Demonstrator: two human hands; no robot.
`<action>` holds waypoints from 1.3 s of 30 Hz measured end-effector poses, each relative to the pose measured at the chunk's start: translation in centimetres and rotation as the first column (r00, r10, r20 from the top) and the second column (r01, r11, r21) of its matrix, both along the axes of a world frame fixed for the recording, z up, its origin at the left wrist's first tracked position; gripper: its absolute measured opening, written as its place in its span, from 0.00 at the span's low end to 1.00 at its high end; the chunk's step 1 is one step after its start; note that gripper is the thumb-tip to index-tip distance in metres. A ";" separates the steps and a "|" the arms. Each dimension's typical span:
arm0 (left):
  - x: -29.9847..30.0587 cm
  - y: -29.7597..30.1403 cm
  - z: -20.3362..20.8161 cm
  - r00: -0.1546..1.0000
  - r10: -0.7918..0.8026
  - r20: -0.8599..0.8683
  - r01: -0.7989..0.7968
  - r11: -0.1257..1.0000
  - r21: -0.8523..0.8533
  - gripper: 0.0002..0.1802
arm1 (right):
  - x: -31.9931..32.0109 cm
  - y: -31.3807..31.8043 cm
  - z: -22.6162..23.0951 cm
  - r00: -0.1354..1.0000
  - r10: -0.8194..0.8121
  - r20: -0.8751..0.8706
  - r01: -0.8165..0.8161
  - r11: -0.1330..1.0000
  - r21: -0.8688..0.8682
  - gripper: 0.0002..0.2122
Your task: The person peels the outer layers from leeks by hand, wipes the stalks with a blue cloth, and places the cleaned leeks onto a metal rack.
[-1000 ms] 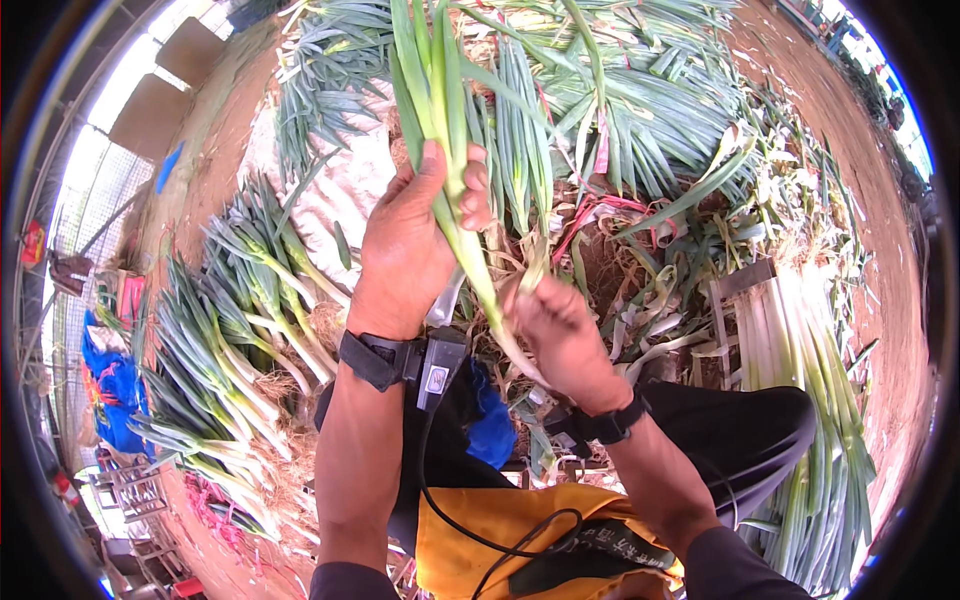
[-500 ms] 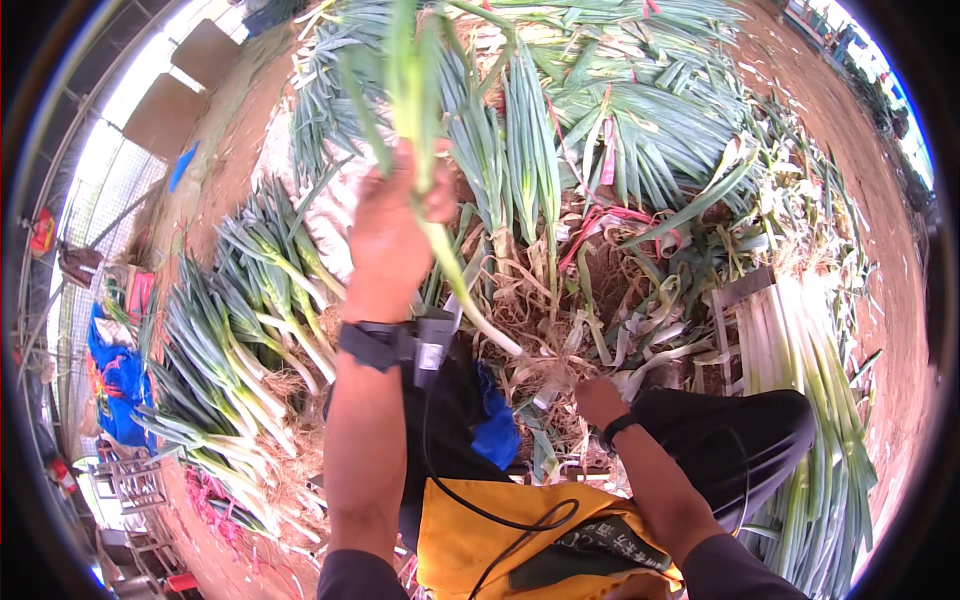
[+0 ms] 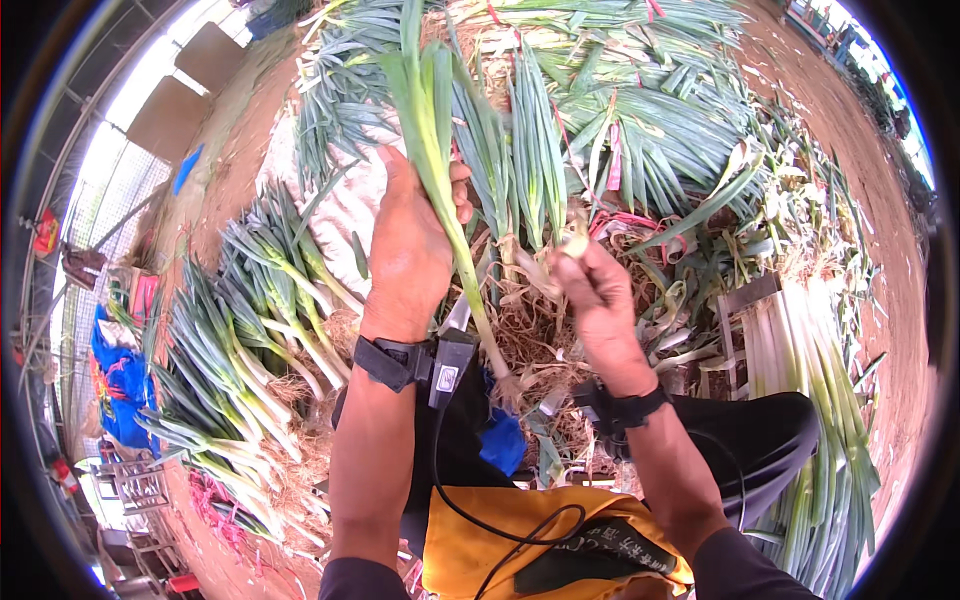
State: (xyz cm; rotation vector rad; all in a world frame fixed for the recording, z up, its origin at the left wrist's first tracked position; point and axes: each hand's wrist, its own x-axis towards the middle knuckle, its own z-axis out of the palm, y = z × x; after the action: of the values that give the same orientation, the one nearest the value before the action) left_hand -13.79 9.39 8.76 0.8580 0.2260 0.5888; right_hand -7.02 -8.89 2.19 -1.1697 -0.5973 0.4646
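Observation:
My left hand (image 3: 408,245) is closed around a single leek (image 3: 462,250), its green leaves pointing up and away and its white root end hanging down toward my lap. To the right of it, my right hand (image 3: 603,305) is raised with the fingers pinched on a pale leaf strip (image 3: 574,243), partly blurred. Right hand and leek are apart. Below both hands lies a heap of dry roots and peeled leaf scraps (image 3: 530,330).
Rooted leeks (image 3: 230,350) lie piled at left. Cleaned white-stemmed leeks (image 3: 790,350) rest in a frame (image 3: 727,345) at right. Red-tied bundles (image 3: 640,140) spread across the far side. Blue cloth (image 3: 503,440) lies by my lap, and a cable (image 3: 450,500) runs from my left wrist.
My right hand has risen from the scrap heap up beside the leek and now pinches a pale strip. The leek has turned more upright, its root end coming nearer to me.

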 end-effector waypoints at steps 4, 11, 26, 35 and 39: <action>0.6 -2.0 -1.4 0.998 -0.031 -0.054 0.025 0.994 -0.108 0.28 | -1.9 3.6 4.0 0.985 -0.076 0.156 0.114 0.961 -0.251 0.06; 0.7 -2.7 -2.7 0.996 -0.076 0.044 0.084 0.971 -0.224 0.18 | -1.7 3.7 2.1 0.962 -0.167 0.216 0.221 0.940 -0.260 0.04; -1.1 1.9 -1.7 0.965 0.214 0.152 -0.160 0.938 -0.306 0.12 | -4.2 -2.0 -1.4 0.873 0.155 0.462 -0.045 0.970 -0.240 0.04; -3.5 4.4 -1.0 0.932 0.151 0.328 -0.050 0.954 -0.296 0.14 | -7.2 -5.6 -12.1 0.807 0.317 0.498 -0.042 0.872 -0.488 0.05; -3.9 4.9 0.7 0.900 0.205 0.384 -0.026 0.905 -0.424 0.16 | -7.1 -10.9 -21.1 0.649 0.634 0.422 0.026 0.535 -0.844 0.05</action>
State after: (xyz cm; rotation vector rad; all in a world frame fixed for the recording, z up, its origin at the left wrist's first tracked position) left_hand -17.72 14.25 9.49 0.2938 0.0020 0.7929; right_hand -14.15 -19.76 -18.89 -2.1870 -1.4130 0.6545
